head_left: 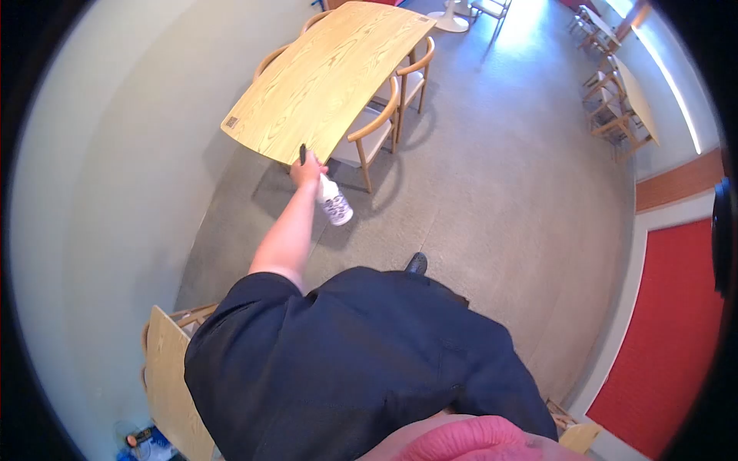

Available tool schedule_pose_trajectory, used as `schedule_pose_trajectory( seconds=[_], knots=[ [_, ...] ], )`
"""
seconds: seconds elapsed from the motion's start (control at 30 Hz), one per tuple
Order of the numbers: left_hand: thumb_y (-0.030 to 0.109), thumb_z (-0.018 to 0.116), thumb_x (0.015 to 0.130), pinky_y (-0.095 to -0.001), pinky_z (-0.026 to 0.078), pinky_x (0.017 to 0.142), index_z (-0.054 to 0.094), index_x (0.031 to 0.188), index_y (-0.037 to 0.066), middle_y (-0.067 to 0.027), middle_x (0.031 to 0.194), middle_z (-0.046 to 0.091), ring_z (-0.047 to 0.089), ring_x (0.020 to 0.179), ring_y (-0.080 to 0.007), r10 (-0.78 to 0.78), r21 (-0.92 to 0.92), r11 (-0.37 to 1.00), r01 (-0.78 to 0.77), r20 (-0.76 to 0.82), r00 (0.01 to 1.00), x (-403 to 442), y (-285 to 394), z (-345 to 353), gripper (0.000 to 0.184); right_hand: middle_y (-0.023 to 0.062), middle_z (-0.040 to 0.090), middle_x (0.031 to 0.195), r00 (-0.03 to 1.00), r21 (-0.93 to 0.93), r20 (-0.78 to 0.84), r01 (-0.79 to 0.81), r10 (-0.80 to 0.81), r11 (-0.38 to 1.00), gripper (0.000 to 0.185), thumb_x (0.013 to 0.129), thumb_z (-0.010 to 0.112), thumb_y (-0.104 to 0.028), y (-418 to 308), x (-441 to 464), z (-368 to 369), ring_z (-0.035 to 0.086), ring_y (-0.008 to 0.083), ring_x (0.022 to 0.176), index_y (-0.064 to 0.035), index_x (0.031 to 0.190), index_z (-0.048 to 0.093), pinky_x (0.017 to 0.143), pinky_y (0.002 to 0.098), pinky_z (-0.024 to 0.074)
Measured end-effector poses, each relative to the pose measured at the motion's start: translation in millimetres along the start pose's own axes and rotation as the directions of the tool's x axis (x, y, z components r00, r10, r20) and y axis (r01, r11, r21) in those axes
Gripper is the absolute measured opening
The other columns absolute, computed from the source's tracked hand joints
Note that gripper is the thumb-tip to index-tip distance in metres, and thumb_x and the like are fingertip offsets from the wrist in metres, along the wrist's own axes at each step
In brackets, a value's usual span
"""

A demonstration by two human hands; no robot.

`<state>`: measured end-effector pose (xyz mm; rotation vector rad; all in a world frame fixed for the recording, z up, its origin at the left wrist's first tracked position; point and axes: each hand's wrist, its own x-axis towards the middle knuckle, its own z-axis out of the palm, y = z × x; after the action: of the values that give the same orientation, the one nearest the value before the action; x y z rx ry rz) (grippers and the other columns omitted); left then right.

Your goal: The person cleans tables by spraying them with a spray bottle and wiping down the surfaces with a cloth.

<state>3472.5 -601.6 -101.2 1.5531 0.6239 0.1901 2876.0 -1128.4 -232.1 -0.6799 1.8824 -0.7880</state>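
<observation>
My left hand is stretched forward, its fingers closed around the neck of a spray bottle. The bottle has a white body with a dark pattern and a black part at the top, and it hangs tilted over the floor. Just beyond the hand lies the near edge of a light wooden table. My right hand is out of sight; only the dark sleeve on that side shows.
Wooden chairs flank the table. Another wooden table is at the lower left, beside a pale wall. More tables and chairs stand at the far right, above a red panel. Grey floor extends ahead.
</observation>
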Motion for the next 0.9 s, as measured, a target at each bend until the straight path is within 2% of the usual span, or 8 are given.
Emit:
schedule_pose_trajectory(
  seconds=[0.27, 0.37, 0.43, 0.53, 0.6, 0.7, 0.8, 0.9],
  knots=[
    [0.025, 0.063, 0.087, -0.0352, 0.057, 0.054, 0.072, 0.083, -0.002, -0.0142, 0.081, 0.073, 0.070, 0.054, -0.0234, -0.010, 0.023, 1.000, 0.007, 0.122, 0.993, 6.0, 40.6, 170.4, 0.029, 0.0239, 0.066, 0.114, 0.969, -0.065, 0.060, 0.244, -0.241, 0.968, 0.033, 0.095, 0.055, -0.020, -166.4, 26.0, 246.4, 0.069, 0.0362, 0.095, 0.0026, 0.120, 0.055, 0.078, 0.0513, 0.0581],
    [0.026, 0.062, 0.088, -0.0347, 0.057, 0.053, 0.071, 0.082, -0.001, -0.0125, 0.077, 0.072, 0.070, 0.053, -0.0224, 0.022, -0.022, 1.000, -0.020, 0.085, 0.996, 32.1, 54.0, 234.7, 0.029, 0.0237, 0.071, 0.115, 0.892, -0.371, 0.072, 0.440, -0.446, 0.818, 0.036, 0.094, 0.061, -0.019, -213.3, 17.6, 371.5, 0.072, 0.0386, 0.097, 0.0007, 0.124, 0.065, 0.083, 0.0483, 0.0585],
    [0.024, 0.060, 0.088, -0.0333, 0.056, 0.055, 0.070, 0.082, 0.000, -0.0110, 0.072, 0.070, 0.068, 0.056, -0.0201, 0.062, -0.036, 0.998, -0.057, 0.155, 0.986, 53.6, 68.0, 276.8, 0.027, 0.0212, 0.071, 0.119, 0.892, -0.386, 0.072, 0.437, -0.446, 0.813, 0.037, 0.095, 0.060, -0.017, -229.4, -21.8, 433.8, 0.070, 0.0374, 0.108, 0.0023, 0.126, 0.063, 0.089, 0.0491, 0.0564],
    [0.026, 0.061, 0.088, -0.0333, 0.056, 0.054, 0.069, 0.081, 0.000, -0.0114, 0.073, 0.070, 0.067, 0.056, -0.0194, 0.091, -0.006, 0.996, -0.093, 0.275, 0.957, 104.7, 79.4, 341.4, 0.028, 0.0191, 0.070, 0.123, 0.918, -0.045, 0.191, 0.362, -0.347, 0.931, 0.038, 0.095, 0.059, -0.015, -216.7, -70.3, 509.8, 0.068, 0.0365, 0.114, 0.0030, 0.128, 0.063, 0.094, 0.0485, 0.0541],
    [0.026, 0.062, 0.088, -0.0333, 0.055, 0.054, 0.069, 0.081, -0.001, -0.0114, 0.073, 0.070, 0.067, 0.055, -0.0193, 0.066, 0.014, 0.997, -0.072, 0.270, 0.961, 137.5, 92.2, 384.5, 0.029, 0.0198, 0.069, 0.121, 0.884, -0.175, 0.258, 0.439, -0.390, 0.881, 0.040, 0.097, 0.057, -0.019, -196.0, -81.7, 539.9, 0.068, 0.0349, 0.109, 0.0040, 0.130, 0.058, 0.093, 0.0490, 0.0524],
    [0.028, 0.064, 0.088, -0.0336, 0.056, 0.054, 0.069, 0.082, -0.001, -0.0117, 0.072, 0.070, 0.067, 0.054, -0.0197, 0.055, 0.010, 0.998, -0.059, 0.249, 0.967, 206.8, 107.5, 453.3, 0.030, 0.0170, 0.072, 0.114, 0.908, -0.099, 0.320, 0.316, -0.270, 0.944, 0.036, 0.100, 0.060, -0.025, -193.8, -109.4, 562.9, 0.070, 0.0313, 0.102, 0.0038, 0.121, 0.064, 0.090, 0.0466, 0.0527],
    [0.029, 0.066, 0.087, -0.0357, 0.057, 0.055, 0.069, 0.083, -0.002, -0.0126, 0.072, 0.070, 0.072, 0.059, -0.0221, 0.090, 0.085, 0.990, -0.114, 0.245, 0.965, 237.3, 143.7, 485.8, 0.032, 0.0161, 0.074, 0.107, 0.883, -0.365, 0.302, 0.456, -0.360, 0.812, 0.041, 0.101, 0.061, -0.034, -191.8, -92.0, 572.9, 0.070, 0.0291, 0.096, 0.0034, 0.117, 0.068, 0.086, 0.0454, 0.0538],
    [0.029, 0.066, 0.086, -0.0383, 0.057, 0.056, 0.071, 0.087, -0.002, -0.0116, 0.075, 0.070, 0.073, 0.061, -0.0233, -0.016, 0.048, 0.999, 0.006, 0.215, 0.976, 293.3, 162.9, 521.0, 0.031, 0.0165, 0.074, 0.108, 0.907, -0.176, 0.279, 0.372, -0.316, 0.912, 0.049, 0.102, 0.061, -0.042, -227.5, -101.2, 608.9, 0.070, 0.0295, 0.096, 0.0032, 0.116, 0.070, 0.084, 0.0458, 0.0543]
  ],
)
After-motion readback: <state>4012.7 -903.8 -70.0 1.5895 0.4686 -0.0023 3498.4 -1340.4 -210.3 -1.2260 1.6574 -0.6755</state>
